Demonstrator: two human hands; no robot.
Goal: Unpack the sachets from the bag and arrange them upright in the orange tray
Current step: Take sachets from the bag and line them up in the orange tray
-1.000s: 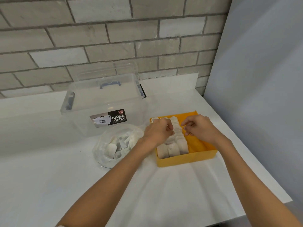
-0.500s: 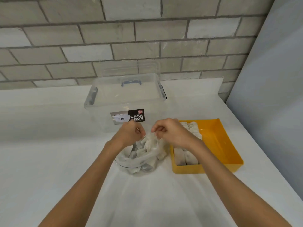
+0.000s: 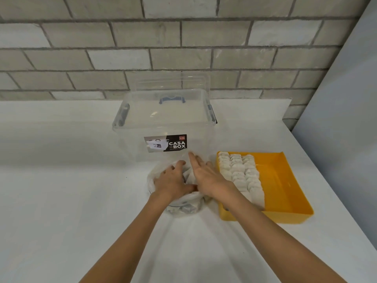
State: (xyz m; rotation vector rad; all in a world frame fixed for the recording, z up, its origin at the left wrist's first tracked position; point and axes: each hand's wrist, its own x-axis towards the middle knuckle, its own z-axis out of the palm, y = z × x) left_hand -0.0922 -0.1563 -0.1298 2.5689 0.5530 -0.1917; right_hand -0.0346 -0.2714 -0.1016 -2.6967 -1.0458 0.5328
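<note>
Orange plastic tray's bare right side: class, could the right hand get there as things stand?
Probably yes. The right hand lies open over the clear plastic bag beside the orange plastic tray; nothing stands between them.

The orange tray [image 3: 285,180] is coloured a plain orange-yellow; the sachets [image 3: 238,174] in it are white. The bag [image 3: 183,208] is clear plastic. The storage box [image 3: 163,119] is transparent, its label [image 3: 165,143] printed black with white lettering, its handle [image 3: 172,100] grey-blue. The brick wall [image 3: 183,58] is laid in grey and off-white courses; the table [image 3: 61,180] is white.
</note>
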